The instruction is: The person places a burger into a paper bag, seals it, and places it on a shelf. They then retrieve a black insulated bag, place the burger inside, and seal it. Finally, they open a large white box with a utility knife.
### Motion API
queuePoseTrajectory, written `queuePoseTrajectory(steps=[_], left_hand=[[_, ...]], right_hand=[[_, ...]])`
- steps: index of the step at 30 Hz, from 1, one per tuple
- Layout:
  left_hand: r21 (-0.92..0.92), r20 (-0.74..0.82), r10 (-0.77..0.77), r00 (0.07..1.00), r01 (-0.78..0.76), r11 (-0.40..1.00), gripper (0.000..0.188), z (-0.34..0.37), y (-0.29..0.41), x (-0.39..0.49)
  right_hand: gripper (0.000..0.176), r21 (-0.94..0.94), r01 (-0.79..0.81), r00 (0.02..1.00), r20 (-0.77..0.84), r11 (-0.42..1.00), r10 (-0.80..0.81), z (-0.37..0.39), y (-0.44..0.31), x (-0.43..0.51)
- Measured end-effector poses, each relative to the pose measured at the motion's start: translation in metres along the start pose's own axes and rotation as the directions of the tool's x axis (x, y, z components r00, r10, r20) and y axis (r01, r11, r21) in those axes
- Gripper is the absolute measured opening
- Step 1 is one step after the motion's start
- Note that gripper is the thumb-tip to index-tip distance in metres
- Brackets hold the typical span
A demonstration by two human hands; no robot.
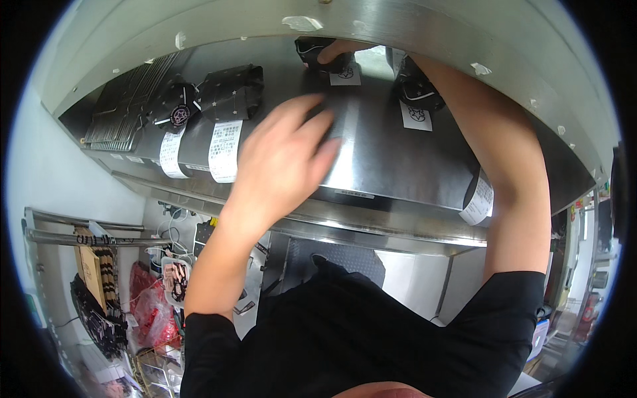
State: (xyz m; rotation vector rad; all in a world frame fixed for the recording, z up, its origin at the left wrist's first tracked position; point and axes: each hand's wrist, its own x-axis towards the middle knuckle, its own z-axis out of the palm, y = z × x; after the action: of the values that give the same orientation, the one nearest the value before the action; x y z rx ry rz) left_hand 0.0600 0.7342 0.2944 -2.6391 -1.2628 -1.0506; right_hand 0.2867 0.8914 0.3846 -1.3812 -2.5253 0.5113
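Note:
My left hand (286, 149) is slightly blurred above the stainless steel counter (378, 154), its fingers apart and nothing in it. At the back, the thumb of my right hand (343, 48) presses on a black package (308, 49); a pale panel edge hides the other fingers. A white square with a star print (347, 77) lies against that package. To the right, beside my forearm, sits another black package (418, 89) with a similar printed square (417, 117). Left of my left hand are a star-patterned black bag (231, 94) and a black package with a round sticker (174, 107).
Printed paper strips (224, 154) hang from the two left packages over the counter front. Wire racks (112, 114) lie at the far left. The pale panel edge (408, 30) arches overhead. Below left are a metal rail (99, 236), cardboard (89, 273) and a red plastic bag (154, 318).

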Motion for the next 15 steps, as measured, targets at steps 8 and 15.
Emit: queuePoseTrajectory(steps=[8,15], left_hand=[[0.049,0.283,-0.099,0.954,0.088,0.995,0.055,0.023,-0.013,0.037],[-0.025,0.338,0.073,0.938,-0.068,0.997,0.055,-0.017,-0.044,-0.002]], right_hand=[[0.076,-0.02,0.001,0.997,-0.081,1.0,-0.002,-0.008,0.011,-0.009],[0.079,-0.028,-0.004,0.998,-0.067,1.0,0.002,-0.022,-0.004,-0.028]])
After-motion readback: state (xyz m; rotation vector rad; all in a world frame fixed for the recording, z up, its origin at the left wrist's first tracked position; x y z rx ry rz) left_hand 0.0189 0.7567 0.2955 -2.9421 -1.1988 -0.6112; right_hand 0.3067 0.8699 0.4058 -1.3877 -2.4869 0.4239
